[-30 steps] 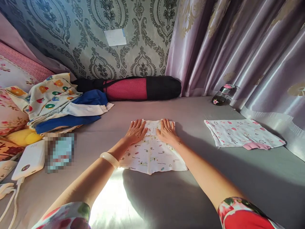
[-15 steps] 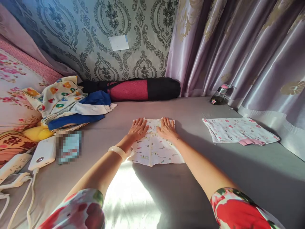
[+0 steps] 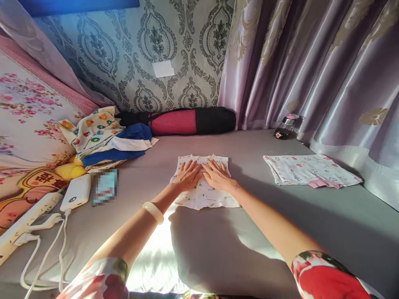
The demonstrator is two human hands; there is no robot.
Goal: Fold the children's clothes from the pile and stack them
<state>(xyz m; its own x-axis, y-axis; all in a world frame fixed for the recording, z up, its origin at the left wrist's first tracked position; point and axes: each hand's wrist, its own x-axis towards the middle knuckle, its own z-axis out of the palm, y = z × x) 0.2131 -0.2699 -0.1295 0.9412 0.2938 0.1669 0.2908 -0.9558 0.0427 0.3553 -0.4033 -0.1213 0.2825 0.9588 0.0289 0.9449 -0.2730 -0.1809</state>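
Power strip [image 3: 18, 233], white, 1: near left, plugs [image 3: 26, 238] seated in it.
White garment [image 3: 201, 199], 1: middle of the grey sheet [image 3: 243, 143], laid flat; small scattered print, seam down the centre, wider at the near edge.
Left hand [image 3: 188, 175] and right hand [image 3: 218, 176], 2: palms down on the white garment, fingers extended and slightly spread, gripping nothing.
Folded garment [image 3: 311, 169], 1: right; white, pink print.
Clothes pile [image 3: 115, 143], 1: far left; patterned and blue pieces.
Bottle [image 3: 284, 131], 1: far right; pink-topped lid, dark lower part, contents unclear.
Long bag [image 3: 215, 120], black with red mesh, 1: far, along the wall [image 3: 190, 62]; contents hidden.
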